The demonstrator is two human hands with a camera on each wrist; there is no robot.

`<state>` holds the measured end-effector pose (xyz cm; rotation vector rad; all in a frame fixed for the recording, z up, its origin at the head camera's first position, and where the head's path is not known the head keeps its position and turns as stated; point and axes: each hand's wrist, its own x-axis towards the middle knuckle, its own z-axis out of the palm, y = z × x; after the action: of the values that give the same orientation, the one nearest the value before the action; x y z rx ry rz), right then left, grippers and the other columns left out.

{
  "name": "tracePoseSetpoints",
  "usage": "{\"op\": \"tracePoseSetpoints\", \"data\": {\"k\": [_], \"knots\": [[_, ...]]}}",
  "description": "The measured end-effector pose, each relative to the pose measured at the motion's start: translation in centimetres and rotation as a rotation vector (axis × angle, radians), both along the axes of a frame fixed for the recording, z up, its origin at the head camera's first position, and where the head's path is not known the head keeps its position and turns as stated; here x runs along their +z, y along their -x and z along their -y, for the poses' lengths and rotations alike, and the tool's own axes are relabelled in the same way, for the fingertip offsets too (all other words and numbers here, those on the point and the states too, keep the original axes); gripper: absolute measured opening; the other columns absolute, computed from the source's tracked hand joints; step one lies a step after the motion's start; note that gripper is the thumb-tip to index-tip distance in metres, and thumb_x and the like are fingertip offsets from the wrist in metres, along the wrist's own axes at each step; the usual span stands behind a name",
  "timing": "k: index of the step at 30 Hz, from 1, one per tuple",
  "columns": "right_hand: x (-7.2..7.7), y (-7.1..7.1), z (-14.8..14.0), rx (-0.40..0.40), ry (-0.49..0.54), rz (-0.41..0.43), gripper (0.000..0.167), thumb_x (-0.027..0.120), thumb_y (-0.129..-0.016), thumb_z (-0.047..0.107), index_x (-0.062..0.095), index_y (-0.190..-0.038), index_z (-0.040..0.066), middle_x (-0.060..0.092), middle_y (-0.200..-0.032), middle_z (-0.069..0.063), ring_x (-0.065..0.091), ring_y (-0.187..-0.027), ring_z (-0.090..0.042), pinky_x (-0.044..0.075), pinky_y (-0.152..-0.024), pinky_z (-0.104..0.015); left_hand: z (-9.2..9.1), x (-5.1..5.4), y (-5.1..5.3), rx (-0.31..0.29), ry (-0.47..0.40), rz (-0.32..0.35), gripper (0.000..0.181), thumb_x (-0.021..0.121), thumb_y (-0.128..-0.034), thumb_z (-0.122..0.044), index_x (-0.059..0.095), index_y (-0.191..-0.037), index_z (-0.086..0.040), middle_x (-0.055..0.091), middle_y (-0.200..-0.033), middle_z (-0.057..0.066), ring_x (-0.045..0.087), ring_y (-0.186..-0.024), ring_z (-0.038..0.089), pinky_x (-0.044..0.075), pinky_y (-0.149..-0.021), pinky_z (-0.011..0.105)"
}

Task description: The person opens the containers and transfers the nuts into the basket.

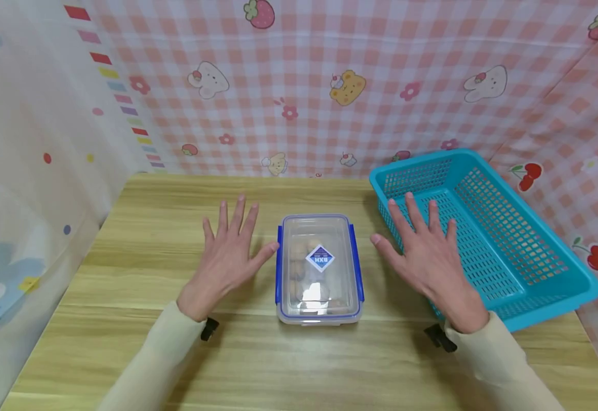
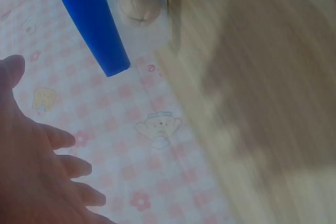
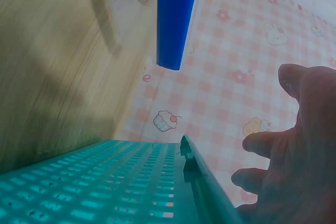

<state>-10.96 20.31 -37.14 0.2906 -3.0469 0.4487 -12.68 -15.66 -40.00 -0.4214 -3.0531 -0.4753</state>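
Note:
A clear plastic food box (image 1: 322, 279) with blue side clips and a blue-and-white diamond label stands on the wooden table, its lid on. Through its wall show round, brown walnut-like things (image 2: 139, 8), partly blurred by the plastic. To the left of the box, my left hand (image 1: 227, 257) is held palm down with fingers spread, the thumb near the left clip (image 2: 92, 22). My right hand (image 1: 429, 262) is spread likewise to the right of the box, its fingers overlapping the basket's near side in the head view. Neither hand holds anything.
A turquoise perforated basket (image 1: 535, 222) stands at the right of the wooden table (image 1: 124, 274), with no contents visible. Pink checked cloth (image 1: 299, 74) hangs behind and at the right. A whitish patterned curtain (image 1: 32, 114) hangs at the left.

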Motion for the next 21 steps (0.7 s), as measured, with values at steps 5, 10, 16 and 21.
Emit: {"op": "tracePoseSetpoints", "data": {"k": [5,10,16,21], "knots": [[0.1,-0.4,0.4,0.002,0.014,-0.013,0.084,0.037,-0.103,0.069,0.020,-0.167,0.017,0.007,-0.173,-0.014,-0.005,-0.155,-0.051,0.001,-0.113,-0.084,0.0,-0.4,-0.3,0.011,-0.045,0.005,0.093,0.037,-0.1015,-0.072,0.016,-0.167,-0.009,-0.003,-0.173,0.015,-0.008,-0.155,0.045,-0.004,-0.118,0.077],[0.1,-0.9,1.2,0.011,0.032,-0.023,0.084,0.037,-0.104,0.068,0.018,-0.167,0.017,0.006,-0.173,-0.013,-0.003,-0.155,-0.050,0.004,-0.115,-0.081,-0.2,-0.6,-0.7,0.024,-0.122,0.031,0.088,0.041,-0.1036,-0.065,0.012,-0.167,-0.011,-0.003,-0.172,0.015,-0.007,-0.155,0.044,-0.003,-0.119,0.074],[-0.1,-1.6,2.4,0.035,0.085,-0.031,0.081,0.037,-0.105,0.065,0.019,-0.167,0.016,0.007,-0.173,-0.012,-0.003,-0.157,-0.046,0.006,-0.119,-0.077,-0.5,-0.9,-1.2,0.037,-0.205,0.036,0.084,0.045,-0.1050,-0.057,0.014,-0.167,-0.009,0.002,-0.172,0.015,-0.001,-0.157,0.043,0.002,-0.120,0.073],[-0.1,-1.9,3.2,0.052,0.115,-0.035,0.078,0.036,-0.106,0.063,0.021,-0.167,0.016,0.008,-0.173,-0.011,-0.003,-0.157,-0.042,0.006,-0.122,-0.073,-0.7,-1.2,-1.6,0.036,-0.293,0.028,0.082,0.043,-0.1059,-0.056,0.015,-0.167,-0.008,0.004,-0.173,0.013,0.002,-0.157,0.040,0.007,-0.121,0.072]]}}
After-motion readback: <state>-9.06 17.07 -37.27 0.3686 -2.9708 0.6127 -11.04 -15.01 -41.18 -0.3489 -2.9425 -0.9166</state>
